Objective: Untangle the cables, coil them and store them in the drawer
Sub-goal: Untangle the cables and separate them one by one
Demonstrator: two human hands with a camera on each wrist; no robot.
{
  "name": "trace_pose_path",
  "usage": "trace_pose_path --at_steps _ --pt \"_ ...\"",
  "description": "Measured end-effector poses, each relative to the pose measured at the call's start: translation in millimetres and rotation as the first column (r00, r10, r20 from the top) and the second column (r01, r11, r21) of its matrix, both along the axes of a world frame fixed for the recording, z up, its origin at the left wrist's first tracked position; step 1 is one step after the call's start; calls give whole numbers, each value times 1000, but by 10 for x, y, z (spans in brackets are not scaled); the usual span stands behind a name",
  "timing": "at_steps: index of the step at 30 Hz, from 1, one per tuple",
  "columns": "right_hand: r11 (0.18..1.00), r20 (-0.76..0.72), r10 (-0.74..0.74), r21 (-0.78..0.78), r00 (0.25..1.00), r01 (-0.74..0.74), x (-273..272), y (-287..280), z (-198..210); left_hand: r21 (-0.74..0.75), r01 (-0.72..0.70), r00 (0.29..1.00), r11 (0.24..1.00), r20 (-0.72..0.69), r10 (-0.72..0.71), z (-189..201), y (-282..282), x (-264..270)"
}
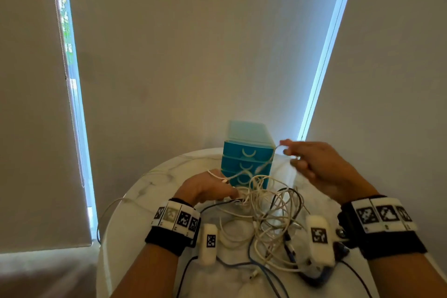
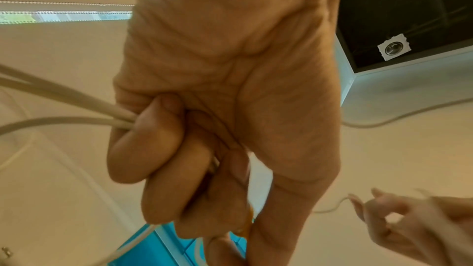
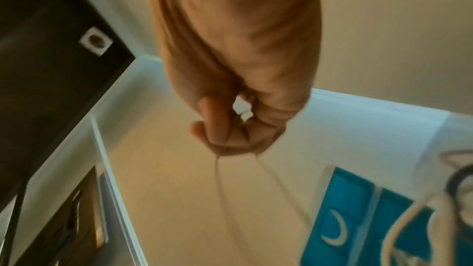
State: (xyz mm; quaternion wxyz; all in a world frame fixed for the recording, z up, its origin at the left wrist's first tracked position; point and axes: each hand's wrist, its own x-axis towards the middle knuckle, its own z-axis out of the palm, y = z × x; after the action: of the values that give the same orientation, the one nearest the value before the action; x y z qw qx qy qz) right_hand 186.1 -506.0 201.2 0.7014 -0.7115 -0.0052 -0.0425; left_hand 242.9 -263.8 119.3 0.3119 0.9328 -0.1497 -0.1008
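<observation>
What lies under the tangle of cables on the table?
Under the tangle of cables shows the white table top. A blue cable runs beneath. What the thickest part covers cannot be seen.

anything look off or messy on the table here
Yes: the cables lie knotted in a loose heap on the table before the closed blue drawer unit, and one white strand hangs off the table's left edge.

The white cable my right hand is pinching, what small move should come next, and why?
Probably draw the right hand further up and away while the left hand holds the tangle down. The white cable runs taut into the knot, and the drawers are all closed, so nothing is free to coil yet.
</observation>
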Motion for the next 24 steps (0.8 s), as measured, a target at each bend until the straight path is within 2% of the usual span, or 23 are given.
trace_pose_path --at_steps 1,2,3,4,5,6,7,8,9,10,11,12,13,14,15,16,17,18,19,21,23,24 --pt "968 58 -96 240 994 80 66 -51 47 17 11 1000 1000 -9 -10 12 16 -17" --pt "903 106 -210 402 972 151 137 -130 68 15 25 1000 1000 -15 -25 19 33 -25" --pt "856 180 -330 471 927 213 220 -203 74 -14 43 999 999 -19 -43 25 49 -31" --pt "821 190 -392 515 900 249 283 -247 76 -68 65 998 996 -18 -66 25 75 -35" --pt "817 206 -370 535 906 213 292 -248 99 -158 92 995 983 -21 -97 28 109 -48" --pt "802 207 -410 546 888 243 322 -263 97 -290 122 991 949 -24 -135 38 154 -63" --pt "756 167 -431 604 887 253 342 -269 100 -446 146 985 883 -18 -172 58 202 -83" --pt "687 153 -497 671 854 279 346 -217 112 -589 158 982 793 7 -191 87 253 -96" --pt "625 209 -611 720 763 303 386 -185 124 -701 153 985 696 47 -169 137 293 -121" --pt "506 187 -756 774 627 380 478 -154 111 -788 134 991 600 92 -101 188 318 -128" --pt "431 140 -788 821 600 374 599 -75 92 -857 116 992 502 128 -11 235 327 -134" --pt "486 149 -698 817 700 310 675 127 122 -906 110 984 408 158 85 263 327 -133" --pt "679 253 -452 720 855 146 694 387 149 -938 122 966 326 188 177 284 322 -126" --pt "866 325 -108 494 940 -71 678 636 151 -952 152 940 264 222 260 291 311 -128" --pt "941 304 226 178 925 -289 617 830 124 -956 189 907 223 257 333 290 304 -136" --pt "903 243 427 -62 871 -426 599 943 101 -953 228 873 197 290 392 297 302 -141" --pt "884 253 463 -195 849 -424 605 953 79 -949 257 844 183 313 436 308 299 -145" --pt "917 316 393 -206 864 -342 599 895 80 -949 267 827 168 315 466 309 300 -143" --pt "964 360 264 -121 895 -236 566 792 80 -954 261 825 149 300 479 307 299 -140" --pt "998 338 33 33 941 -47 517 526 3 -964 228 839 139 267 474 290 297 -115" --pt "1000 274 -24 0 961 25 439 324 -168 -965 166 860 203 243 449 250 278 -57" --pt "998 242 -4 -55 970 18 399 250 -281 -957 113 875 268 224 429 220 264 -16"
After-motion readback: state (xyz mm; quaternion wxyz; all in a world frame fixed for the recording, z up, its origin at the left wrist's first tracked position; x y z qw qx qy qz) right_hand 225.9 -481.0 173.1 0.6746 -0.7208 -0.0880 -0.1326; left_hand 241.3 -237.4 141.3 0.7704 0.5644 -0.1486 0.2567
